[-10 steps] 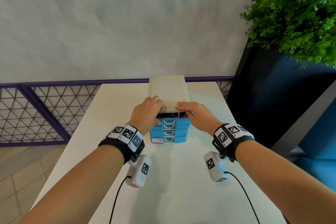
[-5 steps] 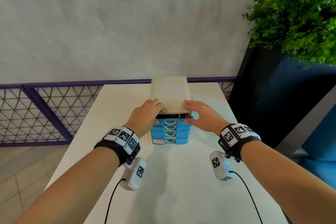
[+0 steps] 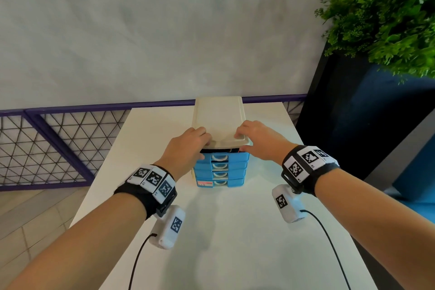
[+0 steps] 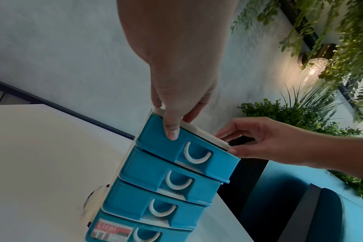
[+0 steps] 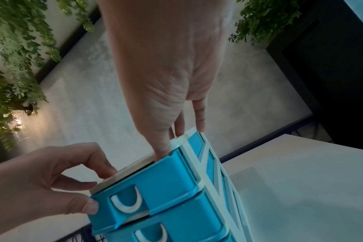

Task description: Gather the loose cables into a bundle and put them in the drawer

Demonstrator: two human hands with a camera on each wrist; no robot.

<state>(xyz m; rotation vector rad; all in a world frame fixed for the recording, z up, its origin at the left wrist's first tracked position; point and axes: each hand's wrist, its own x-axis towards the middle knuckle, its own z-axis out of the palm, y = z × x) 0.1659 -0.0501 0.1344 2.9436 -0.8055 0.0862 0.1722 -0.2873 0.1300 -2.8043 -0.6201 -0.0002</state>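
Note:
A small drawer unit with a cream top and several blue drawers stands on the white table. Its top drawer sticks out slightly, and a sliver of dark and red cable shows in the gap under the top. My left hand holds the front left corner, fingers curled on the top and thumb pressed on the drawer front. My right hand pinches the front right corner the same way, its thumb at the drawer's upper edge.
The lower drawers are closed. A dark planter with a green plant stands close to the table's right edge. A purple mesh railing runs behind and left. Bare table lies in front of the unit.
The top drawer has slid further in, so less cable shows. My right hand went from the top to the drawer's side and back onto the front right corner.

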